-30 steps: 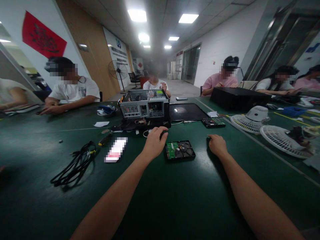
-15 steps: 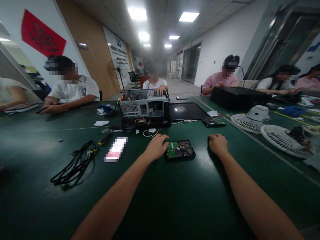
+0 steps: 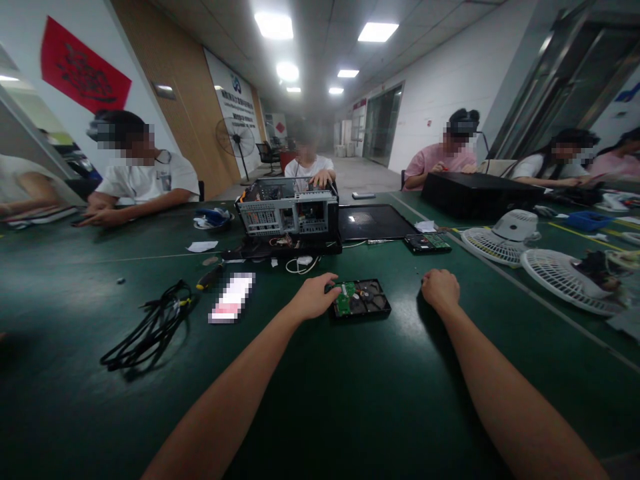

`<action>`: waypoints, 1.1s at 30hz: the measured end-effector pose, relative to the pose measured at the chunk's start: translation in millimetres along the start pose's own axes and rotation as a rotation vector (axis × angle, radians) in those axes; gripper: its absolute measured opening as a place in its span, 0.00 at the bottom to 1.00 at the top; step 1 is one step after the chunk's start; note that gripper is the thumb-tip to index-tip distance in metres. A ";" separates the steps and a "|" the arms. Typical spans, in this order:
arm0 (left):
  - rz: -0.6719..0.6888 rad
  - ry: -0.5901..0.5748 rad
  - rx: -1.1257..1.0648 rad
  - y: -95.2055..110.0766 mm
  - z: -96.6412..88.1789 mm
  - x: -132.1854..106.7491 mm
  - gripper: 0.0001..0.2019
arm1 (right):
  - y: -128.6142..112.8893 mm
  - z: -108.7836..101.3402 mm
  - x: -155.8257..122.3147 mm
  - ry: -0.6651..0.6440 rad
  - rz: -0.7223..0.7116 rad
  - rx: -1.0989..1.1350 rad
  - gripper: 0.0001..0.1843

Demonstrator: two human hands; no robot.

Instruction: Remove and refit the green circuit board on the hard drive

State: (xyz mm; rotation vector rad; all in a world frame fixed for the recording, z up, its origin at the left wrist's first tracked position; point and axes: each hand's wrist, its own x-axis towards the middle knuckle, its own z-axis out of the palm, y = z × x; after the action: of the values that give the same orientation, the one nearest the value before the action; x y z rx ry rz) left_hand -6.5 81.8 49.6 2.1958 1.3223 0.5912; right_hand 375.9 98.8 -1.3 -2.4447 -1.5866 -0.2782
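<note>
A black hard drive (image 3: 363, 300) with a green circuit board lies face up on the green table (image 3: 320, 400) in front of me. My left hand (image 3: 313, 297) rests at its left edge, fingers curled against the drive's near corner. My right hand (image 3: 440, 290) lies on the table to the right of the drive, apart from it, fingers curled under in a loose fist. An open computer case (image 3: 287, 213) stands behind the drive.
A black cable bundle (image 3: 150, 327) and a screwdriver (image 3: 210, 277) lie at left. A black side panel (image 3: 373, 223), a circuit board (image 3: 427, 243) and white fan parts (image 3: 565, 277) sit at right. Several people sit around the table.
My left hand has pulled back from a spot near the computer case to the hard drive's left edge. My right hand has curled into a looser fist and shifted slightly right.
</note>
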 end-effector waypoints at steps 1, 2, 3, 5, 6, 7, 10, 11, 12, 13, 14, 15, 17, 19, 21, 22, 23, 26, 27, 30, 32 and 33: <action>-0.003 0.001 -0.004 -0.5 -0.3 0.3 0.21 | -0.8 -0.3 -0.4 -0.002 0.002 -0.001 0.17; -0.007 0.003 -0.010 -1.0 -0.6 0.6 0.21 | -1.4 -0.8 -0.9 -0.005 0.005 0.000 0.17; -0.014 0.002 -0.018 -1.6 -0.8 0.8 0.20 | -1.7 -1.4 -1.3 -0.008 0.011 0.001 0.17; -0.024 -0.003 -0.032 -2.6 -0.7 1.0 0.21 | -1.6 -3.3 -1.9 -0.015 0.030 0.005 0.17; -0.024 -0.002 -0.034 -3.0 -0.2 1.0 0.22 | -1.2 -4.5 -2.1 -0.020 0.044 0.007 0.18; -0.021 -0.001 -0.033 -3.3 0.5 1.0 0.23 | -0.7 -5.7 -2.2 -0.025 0.058 0.009 0.18; -0.010 -0.001 -0.011 -4.1 3.9 0.9 0.26 | 0.1 -9.4 -2.5 -0.046 0.090 0.012 0.19; -0.009 -0.003 -0.005 -4.3 5.2 0.8 0.27 | 0.0 -10.6 -2.8 -0.053 0.096 0.013 0.19; -0.009 -0.009 -0.003 -4.4 6.4 0.5 0.28 | -0.3 -11.6 -3.1 -0.059 0.099 0.014 0.18; -0.009 -0.012 -0.007 -4.4 7.6 0.0 0.28 | -0.8 -12.6 -3.5 -0.064 0.100 0.015 0.18; -0.007 -0.016 -0.018 -4.3 8.6 -0.6 0.29 | -1.5 -13.5 -3.9 -0.068 0.100 0.017 0.18; -0.004 -0.023 -0.034 -4.3 9.5 -1.4 0.29 | -2.3 -14.3 -4.3 -0.071 0.101 0.020 0.18; -0.003 -0.036 -0.069 -4.6 11.0 -2.8 0.29 | -4.1 -16.0 -5.0 -0.071 0.100 0.028 0.17; -0.008 -0.048 -0.092 -5.2 12.4 -3.5 0.29 | -7.1 -18.3 -5.7 -0.072 0.091 0.045 0.17; -0.025 -0.045 -0.099 -6.0 13.4 -3.3 0.31 | -12.3 -21.9 -7.4 -0.075 0.066 0.074 0.17; -0.031 -0.044 -0.100 -6.2 13.6 -3.0 0.32 | -16.2 -24.3 -8.9 -0.077 0.050 0.088 0.16; -0.033 -0.049 -0.098 -6.2 13.4 -2.5 0.33 | -21.1 -27.1 -11.1 -0.076 0.028 0.104 0.15; -0.019 -0.094 -0.076 -4.9 10.4 -1.9 0.33 | -40.7 -37.4 -23.3 -0.047 -0.075 0.201 0.10; -0.014 -0.116 -0.073 -4.2 8.6 -2.1 0.33 | -48.4 -41.0 -29.3 -0.028 -0.127 0.263 0.09; -0.002 -0.180 -0.097 -2.1 2.2 -4.1 0.33 | -73.1 -50.6 -51.8 -0.018 -0.301 0.466 0.05; 0.017 -0.242 -0.128 -0.8 -1.6 -5.8 0.34 | -89.1 -54.9 -68.6 -0.036 -0.420 0.574 0.03; 0.029 -0.276 -0.146 -0.2 -3.1 -6.4 0.35 | -96.7 -56.3 -76.7 -0.064 -0.489 0.612 0.03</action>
State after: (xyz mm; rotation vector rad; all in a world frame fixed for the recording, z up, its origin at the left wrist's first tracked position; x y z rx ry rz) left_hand -11.2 76.8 51.3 2.0924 1.0716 0.3665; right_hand 254.3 54.4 39.2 -1.6126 -1.9233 0.1957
